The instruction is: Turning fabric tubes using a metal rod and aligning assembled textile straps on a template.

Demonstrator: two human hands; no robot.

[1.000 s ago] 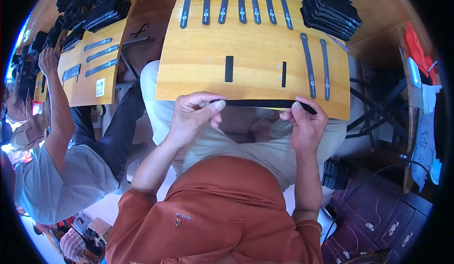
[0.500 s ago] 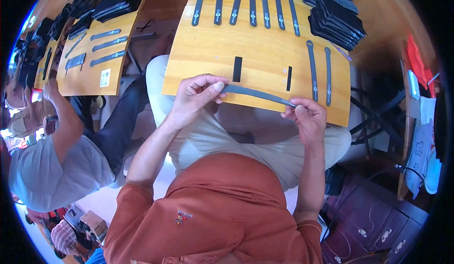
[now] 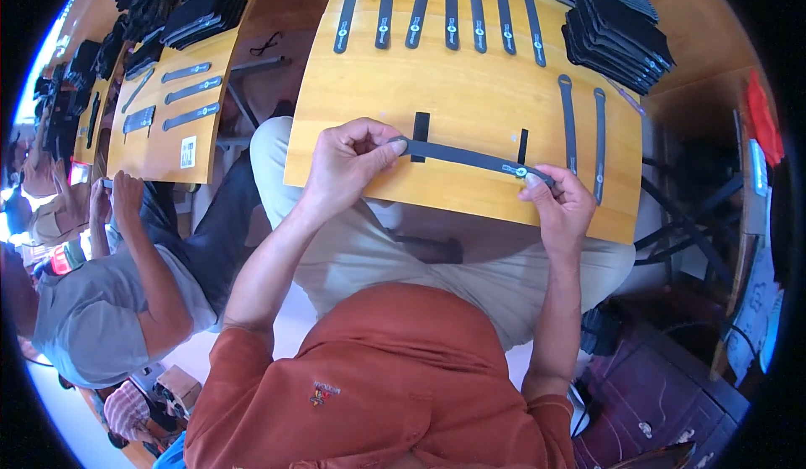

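Note:
A dark grey strap (image 3: 462,158) is stretched between my two hands over the table's near edge, bowed slightly and sloping down to the right. My left hand (image 3: 351,162) pinches one end between thumb and fingers. At the other end, beside a small white print, my right hand (image 3: 561,204) is closed on the strap. Beyond it, a black strip (image 3: 421,123) and a second, narrower black strip (image 3: 523,146) lie on the wooden tabletop (image 3: 353,91). Two similar straps (image 3: 568,120) lie at the right, and a row of several more (image 3: 452,11) lines the far side.
Stacks of black flat pieces (image 3: 617,39) stand at the table's far right. On the left is another table (image 3: 155,154) with straps and dark stacks, where a co-worker in a grey shirt (image 3: 117,318) sits. A dark drawer cabinet (image 3: 646,385) stands at lower right.
The strap has been raised a little and turned, so its printed face shows near my right hand. Both hands keep hold of it. The co-worker's hands have come together.

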